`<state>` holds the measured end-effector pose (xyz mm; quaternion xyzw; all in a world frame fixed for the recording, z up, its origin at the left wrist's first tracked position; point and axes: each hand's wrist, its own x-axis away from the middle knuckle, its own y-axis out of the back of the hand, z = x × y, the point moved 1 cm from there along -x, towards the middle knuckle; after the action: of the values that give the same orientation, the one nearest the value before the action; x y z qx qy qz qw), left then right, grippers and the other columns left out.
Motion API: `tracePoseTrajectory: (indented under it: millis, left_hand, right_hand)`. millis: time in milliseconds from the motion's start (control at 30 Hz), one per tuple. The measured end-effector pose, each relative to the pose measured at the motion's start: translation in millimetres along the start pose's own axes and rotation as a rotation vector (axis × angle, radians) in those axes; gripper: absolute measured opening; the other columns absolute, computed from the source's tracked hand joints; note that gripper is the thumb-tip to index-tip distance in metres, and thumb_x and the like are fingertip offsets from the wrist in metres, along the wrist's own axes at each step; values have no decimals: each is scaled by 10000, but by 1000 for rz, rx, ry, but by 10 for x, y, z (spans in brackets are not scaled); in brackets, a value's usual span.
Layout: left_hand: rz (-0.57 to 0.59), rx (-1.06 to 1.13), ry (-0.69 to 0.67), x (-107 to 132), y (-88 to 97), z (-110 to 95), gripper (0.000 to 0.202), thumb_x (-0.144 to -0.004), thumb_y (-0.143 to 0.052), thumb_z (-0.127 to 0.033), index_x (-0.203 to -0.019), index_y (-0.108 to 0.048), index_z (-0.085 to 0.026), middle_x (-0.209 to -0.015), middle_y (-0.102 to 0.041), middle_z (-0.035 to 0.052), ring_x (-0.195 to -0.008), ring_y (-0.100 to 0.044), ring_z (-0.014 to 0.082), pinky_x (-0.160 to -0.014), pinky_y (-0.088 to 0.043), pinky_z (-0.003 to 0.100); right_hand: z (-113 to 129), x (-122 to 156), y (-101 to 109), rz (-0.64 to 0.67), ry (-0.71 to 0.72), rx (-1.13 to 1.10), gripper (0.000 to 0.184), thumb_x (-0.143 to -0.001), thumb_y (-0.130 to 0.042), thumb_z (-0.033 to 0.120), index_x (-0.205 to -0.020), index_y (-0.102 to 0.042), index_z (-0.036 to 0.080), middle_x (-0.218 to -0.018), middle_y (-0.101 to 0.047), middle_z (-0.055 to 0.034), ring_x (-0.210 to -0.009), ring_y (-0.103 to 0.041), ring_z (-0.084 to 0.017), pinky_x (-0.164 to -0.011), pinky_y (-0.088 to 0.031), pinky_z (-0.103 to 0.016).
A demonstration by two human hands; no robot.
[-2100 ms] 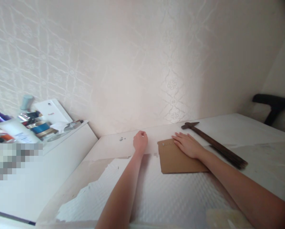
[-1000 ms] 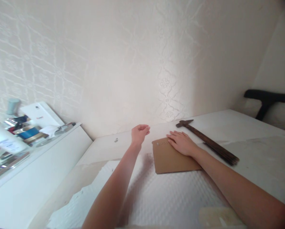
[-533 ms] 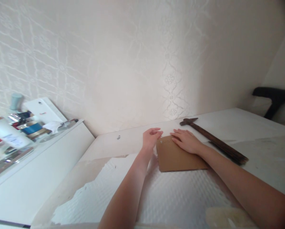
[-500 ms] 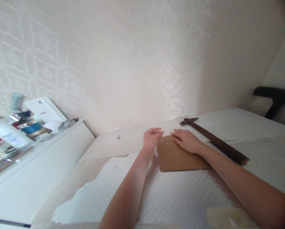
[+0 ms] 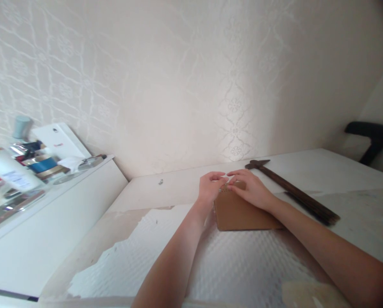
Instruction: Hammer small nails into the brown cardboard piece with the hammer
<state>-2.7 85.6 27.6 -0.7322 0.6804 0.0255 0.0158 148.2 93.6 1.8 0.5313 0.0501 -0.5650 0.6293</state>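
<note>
A flat brown board (image 5: 247, 214) with rounded corners lies on the white, textured covering. Near its far edge runs a row of small dark dots with tiny shiny bits. My left hand (image 5: 210, 186) is at the board's far left corner, thumb and fingers brought together in a pinch; whatever is between them is too small to make out. Over the far part of the board, my right hand (image 5: 251, 188) arches with thumb and forefinger apart, its fingertips close to those of the left. To the right lies a hammer (image 5: 294, 190) with a dark wooden handle, its head toward the wall.
A small metallic bit (image 5: 160, 182) rests on the table at the back left. A white cabinet (image 5: 82, 205) beside it carries bottles, a blue tape roll (image 5: 42, 164) and a white box (image 5: 61, 141). A patterned wall closes the back; a black chair armrest (image 5: 371, 130) is at right.
My right hand has lifted from lying flat on the board to an arch, with thumb and forefinger beside my left fingertips. My left hand has shifted slightly right.
</note>
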Motion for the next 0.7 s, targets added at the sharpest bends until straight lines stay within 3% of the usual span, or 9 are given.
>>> tracePoseTrajectory:
  millis: [267, 500, 700]
  left_hand:
    - [81, 98, -5, 69, -20, -39, 98, -634, -728, -126, -718, -679, -133, -617, -633, 6, -579, -586, 105, -663, -480, 255]
    - [94, 175, 47, 27, -6, -29, 103, -686, -710, -210, -739, -696, -123, -705, -664, 43, -601, -561, 80, -607, -422, 206]
    - [139, 198, 112, 58, 28, -55, 191, -633, -756, -208, -799, -713, -125, -750, -675, 51, -646, -571, 88, -631, -412, 213]
  right_hand:
    - [70, -25, 37, 23, -85, -78, 160, -793, -523, 212, -759, -676, 243, -1046, -670, -53, -999, -590, -222, -938, -419, -414]
    - [66, -31, 60, -31, -164, -162, 161, -792, -512, 269, -741, -660, 233, -1073, -660, -66, -1008, -596, -223, -943, -412, -400]
    - [68, -36, 44, -73, -195, -259, 198, -817, -512, 348, -743, -647, 224, -1039, -666, -76, -995, -602, -220, -930, -419, -400]
